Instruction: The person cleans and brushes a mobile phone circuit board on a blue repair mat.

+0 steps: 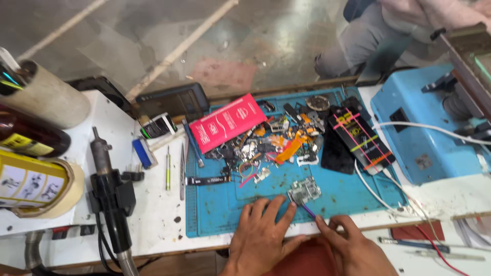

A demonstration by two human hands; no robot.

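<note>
A small circuit board [304, 191] lies on the blue work mat [220, 209] near its front edge. My left hand [262, 236] rests flat on the mat, fingers spread, fingertips just left of the board. My right hand [349, 246] pinches a thin purple tool [307, 210] whose tip touches the board's lower edge.
A heap of small phone parts and flex cables [266, 145], a red flat box [229, 122] and a banded black phone [360, 135] crowd the mat's back. A hot-air handle [110, 189], tweezers [182, 171] and tape roll [38, 186] sit left; a blue machine [424, 128] right. Another person [378, 30] sits beyond.
</note>
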